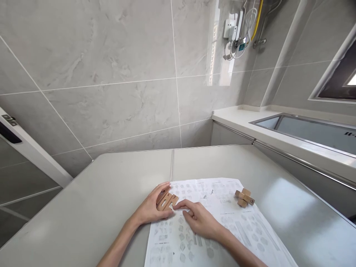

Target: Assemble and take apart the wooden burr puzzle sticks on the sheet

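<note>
Several flat wooden puzzle pieces (168,200) lie side by side near the upper left edge of a printed sheet (219,226). Slots are cut in them, and dark numbers mark their ends; one seems to read 2. My left hand (148,207) curves round the pieces from the left, thumb along the near side and fingers at the far side, partly hiding them. From the right, my right hand (198,220) reaches in, index finger stretched to the rightmost piece and the other fingers loosely bent. It grips nothing. A cross-shaped wooden puzzle (244,197) of interlocked pieces sits on the sheet's right edge.
The sheet, with small printed diagrams, lies on a pale folding table (119,185) with a seam across it. A tiled wall (116,107) stands behind. To the right is a counter (236,115) with a sink (303,129); a white door frame (41,155) is at left.
</note>
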### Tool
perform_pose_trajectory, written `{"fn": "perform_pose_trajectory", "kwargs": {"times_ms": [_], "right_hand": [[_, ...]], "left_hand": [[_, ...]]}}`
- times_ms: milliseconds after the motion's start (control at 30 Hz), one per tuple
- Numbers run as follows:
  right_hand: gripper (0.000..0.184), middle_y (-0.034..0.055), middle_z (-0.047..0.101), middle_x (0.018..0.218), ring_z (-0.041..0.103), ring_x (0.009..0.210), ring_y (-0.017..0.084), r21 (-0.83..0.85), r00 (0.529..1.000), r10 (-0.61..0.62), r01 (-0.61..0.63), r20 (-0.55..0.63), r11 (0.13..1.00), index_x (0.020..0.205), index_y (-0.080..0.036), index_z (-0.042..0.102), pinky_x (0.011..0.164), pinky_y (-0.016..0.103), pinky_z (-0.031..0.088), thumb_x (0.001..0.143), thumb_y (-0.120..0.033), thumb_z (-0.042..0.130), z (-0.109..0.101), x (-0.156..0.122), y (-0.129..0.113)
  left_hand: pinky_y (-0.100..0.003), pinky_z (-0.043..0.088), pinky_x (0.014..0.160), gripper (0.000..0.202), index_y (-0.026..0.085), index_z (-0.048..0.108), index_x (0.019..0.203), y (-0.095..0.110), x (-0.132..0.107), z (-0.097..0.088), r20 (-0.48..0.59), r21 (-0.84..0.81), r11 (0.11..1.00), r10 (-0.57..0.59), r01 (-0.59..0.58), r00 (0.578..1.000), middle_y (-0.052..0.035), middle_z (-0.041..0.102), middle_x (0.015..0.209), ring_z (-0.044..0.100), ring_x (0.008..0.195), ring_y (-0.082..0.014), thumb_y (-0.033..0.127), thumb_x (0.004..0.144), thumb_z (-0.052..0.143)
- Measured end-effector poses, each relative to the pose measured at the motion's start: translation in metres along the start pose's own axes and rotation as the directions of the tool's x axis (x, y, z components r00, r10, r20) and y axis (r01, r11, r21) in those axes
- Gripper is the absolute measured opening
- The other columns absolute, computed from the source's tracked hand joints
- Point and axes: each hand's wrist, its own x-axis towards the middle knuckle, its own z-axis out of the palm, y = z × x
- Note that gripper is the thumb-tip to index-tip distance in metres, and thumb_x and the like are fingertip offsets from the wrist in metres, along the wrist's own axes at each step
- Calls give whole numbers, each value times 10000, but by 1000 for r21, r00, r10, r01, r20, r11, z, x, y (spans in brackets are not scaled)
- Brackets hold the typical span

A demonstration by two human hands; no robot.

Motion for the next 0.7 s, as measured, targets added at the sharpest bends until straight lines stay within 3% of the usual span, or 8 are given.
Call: {"fn": "perform_pose_trajectory", "kwargs": {"times_ms": [67,200,433,700], "right_hand": [[265,-12,784,931,462,428,97,27,999,22,-21,-42,999,1140,-258,683,539,264,420,982,-168,490,0,1,2],[196,39,789,1105,533,430,87,71,991,69,-61,-113,996,1090,-240,632,519,265,461,1029,-231,446,0,4,7],[187,26,804,1033,555,426,95,32,989,60,-56,-138,998,1019,-241,610,488,250,442,1027,-211,425,3,6,10],[239,-1,806,933,592,590,151,-235,990,-90,61,-112,970,1013,-244,664,612,279,397,997,-118,462,0,0,8]], "left_hand": [[-501,447,1266,1040,327,510,1597,0,-2,0,26,44,999,15,-16,1000,-84,450,1711,461,1553,-387,354,669,979],[-516,435,1277,980,334,503,1598,0,-3,0,35,119,992,32,-36,999,-73,414,1734,436,1571,-379,294,715,925],[-508,475,1249,854,329,480,1584,-7,-5,-7,-39,226,972,82,-71,996,-69,526,1652,531,1497,-340,240,800,808],[-536,504,1208,781,326,499,1565,-6,-5,-3,-96,303,950,108,-74,989,-75,601,1575,569,1442,-352,278,837,778]]}}
